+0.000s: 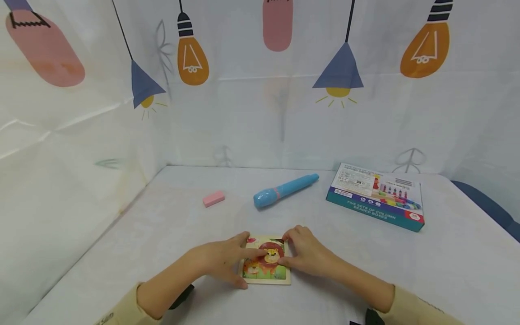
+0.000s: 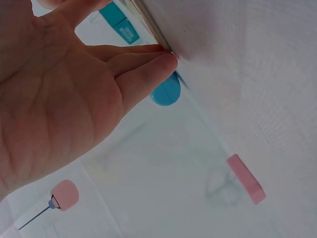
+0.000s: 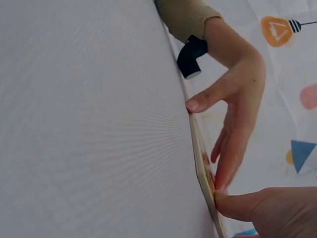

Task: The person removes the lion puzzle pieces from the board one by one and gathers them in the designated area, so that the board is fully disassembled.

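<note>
A small square wooden jigsaw puzzle [image 1: 279, 273] with a lion picture lies flat on the white table [image 1: 162, 234]. My left hand [image 1: 222, 258] spans its left side, thumb at the near left corner and other fingers at the far left one. The index finger reaches across onto the lion. From the right, my right hand [image 1: 310, 256] grips the board, thumb on the picture's right part and fingers at the far right corner. In the right wrist view the board's edge [image 3: 198, 153] shows low against the table, with both hands touching it.
Beyond the hands lie a pink block [image 1: 213, 198] and a blue tube-like thing [image 1: 286, 189] with a wider rounded end. A boxed set of beaded columns [image 1: 375, 196] rests at the back right. A lamp-printed white curtain [image 1: 252, 117] hangs behind the table.
</note>
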`<state>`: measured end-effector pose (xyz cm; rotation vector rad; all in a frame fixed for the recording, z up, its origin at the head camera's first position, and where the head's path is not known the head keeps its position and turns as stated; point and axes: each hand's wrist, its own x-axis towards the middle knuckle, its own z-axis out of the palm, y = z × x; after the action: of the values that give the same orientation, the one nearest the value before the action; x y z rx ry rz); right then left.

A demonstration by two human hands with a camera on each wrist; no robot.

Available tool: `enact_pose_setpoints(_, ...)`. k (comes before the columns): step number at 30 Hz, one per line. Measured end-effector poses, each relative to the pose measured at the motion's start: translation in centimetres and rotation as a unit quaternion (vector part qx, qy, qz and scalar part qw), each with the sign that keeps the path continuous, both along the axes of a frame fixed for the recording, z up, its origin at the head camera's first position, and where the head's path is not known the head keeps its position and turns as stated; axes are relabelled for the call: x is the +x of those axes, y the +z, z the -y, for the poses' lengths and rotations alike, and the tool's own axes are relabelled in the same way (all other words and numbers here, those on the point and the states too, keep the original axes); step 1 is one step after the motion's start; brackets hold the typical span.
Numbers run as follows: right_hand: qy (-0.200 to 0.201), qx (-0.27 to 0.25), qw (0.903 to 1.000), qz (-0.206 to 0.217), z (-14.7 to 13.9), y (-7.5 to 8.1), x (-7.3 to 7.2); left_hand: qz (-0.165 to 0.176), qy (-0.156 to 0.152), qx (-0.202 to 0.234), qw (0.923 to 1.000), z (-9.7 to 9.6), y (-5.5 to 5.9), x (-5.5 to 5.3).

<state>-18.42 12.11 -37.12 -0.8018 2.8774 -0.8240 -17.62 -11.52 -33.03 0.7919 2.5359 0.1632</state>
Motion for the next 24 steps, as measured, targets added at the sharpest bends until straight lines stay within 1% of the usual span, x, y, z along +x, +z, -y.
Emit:
enact_pose_setpoints(7, 0.001, 0.009, 0.9995, -0.029, 0.0, -0.2, 0.1, -0.006, -0.001, -0.004, 1.0000, -0.1, -0.1, 0.0)
enact_pose_setpoints(10, 0.000, 0.004, 0.9996, -0.027, -0.1, -0.3, 0.1, -0.010, -0.008, 0.004, 0.9999, -0.1, -0.1, 0.1)
enact_pose_setpoints(13, -0.001, -0.005, 0.9999, -0.012, -0.1, -0.3, 0.0, -0.018, -0.027, 0.015, 0.9994, -0.2, -0.2, 0.2)
enact_pose_setpoints(16, -0.001, -0.014, 0.9999, 0.000, -0.1, -0.3, 0.0, -0.031, -0.059, 0.017, 0.9976, -0.5, -0.3, 0.3)
enact_pose_setpoints(20, -0.004, -0.020, 0.9998, 0.000, 0.0, -0.5, -0.1, -0.049, -0.103, 0.018, 0.9933, -0.9, -0.6, 0.5)
enact_pose_setpoints(22, -0.005, -0.021, 0.9998, 0.000, 0.0, -0.5, -0.2, -0.054, -0.117, 0.021, 0.9915, -1.0, -0.7, 0.7)
enact_pose_setpoints(24, -0.005, -0.025, 0.9997, -0.001, 0.0, -0.5, -0.3, -0.057, -0.124, 0.022, 0.9904, -1.0, -0.7, 0.9)
